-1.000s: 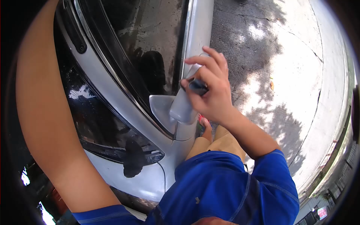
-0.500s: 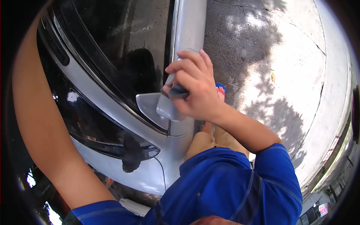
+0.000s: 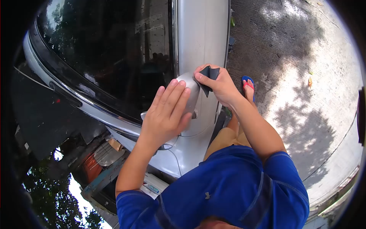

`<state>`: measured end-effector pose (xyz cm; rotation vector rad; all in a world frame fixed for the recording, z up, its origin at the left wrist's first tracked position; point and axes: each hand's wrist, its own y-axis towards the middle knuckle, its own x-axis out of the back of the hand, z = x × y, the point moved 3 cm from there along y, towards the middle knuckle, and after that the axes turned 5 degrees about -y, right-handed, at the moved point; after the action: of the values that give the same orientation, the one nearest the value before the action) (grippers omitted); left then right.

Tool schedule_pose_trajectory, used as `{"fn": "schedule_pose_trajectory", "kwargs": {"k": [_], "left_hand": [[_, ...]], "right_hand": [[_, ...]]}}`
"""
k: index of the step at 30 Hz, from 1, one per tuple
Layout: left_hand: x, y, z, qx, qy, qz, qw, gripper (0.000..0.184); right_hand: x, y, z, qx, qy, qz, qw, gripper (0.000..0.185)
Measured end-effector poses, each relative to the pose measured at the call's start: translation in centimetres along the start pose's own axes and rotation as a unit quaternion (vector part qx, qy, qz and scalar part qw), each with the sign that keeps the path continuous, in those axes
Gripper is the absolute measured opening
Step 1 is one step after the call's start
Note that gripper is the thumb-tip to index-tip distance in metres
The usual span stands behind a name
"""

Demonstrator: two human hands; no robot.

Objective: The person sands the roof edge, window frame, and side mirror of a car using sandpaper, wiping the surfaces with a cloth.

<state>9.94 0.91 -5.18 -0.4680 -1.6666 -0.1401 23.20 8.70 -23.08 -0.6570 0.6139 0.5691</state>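
A silver side mirror point(image 3: 193, 91) sticks out from the silver car door point(image 3: 202, 34). My left hand point(image 3: 166, 110) lies over the mirror's left part, fingers stretched out, holding nothing. At the mirror's upper right, my right hand point(image 3: 217, 84) pinches a folded dark sheet point(image 3: 207, 76) between thumb and fingers. The sheet's lower corner points down beside the mirror housing. Part of the mirror is hidden under my left hand.
The dark car window point(image 3: 114, 49) fills the upper left, with the windshield frame point(image 3: 103, 114) curving below it. Concrete ground point(image 3: 267, 57) lies to the right, with my sandalled foot point(image 3: 248, 87) on it. Clutter point(image 3: 101, 156) stands at the lower left.
My left hand has come into view from beyond the upper left edge and now lies over the mirror. My right hand has shifted right, its dark sheet showing more. The view has turned.
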Motion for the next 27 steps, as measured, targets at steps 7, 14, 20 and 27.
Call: {"fn": "schedule_pose_trajectory", "kwargs": {"k": [7,14,20,27], "left_hand": [[-1.8,-1.0,0.6,0.052,-0.058,-0.085,0.993,0.067],[-2.5,-2.0,0.5,0.098,0.011,-0.159,0.982,0.099],[-2.6,-2.3,0.7,0.124,-0.017,-0.148,0.981,0.11],[-2.3,-1.7,0.6,0.164,-0.027,-0.103,0.981,0.109]], "right_hand": [[0.0,1.7,-0.3,-0.019,0.037,0.025,0.999,0.013],[-1.3,2.8,1.9,0.119,-0.113,0.049,0.985,0.018],[-2.2,3.6,3.3,0.1,-0.076,0.15,0.981,0.017],[-2.4,6.3,2.3,0.053,0.037,0.302,0.951,0.013]]}}
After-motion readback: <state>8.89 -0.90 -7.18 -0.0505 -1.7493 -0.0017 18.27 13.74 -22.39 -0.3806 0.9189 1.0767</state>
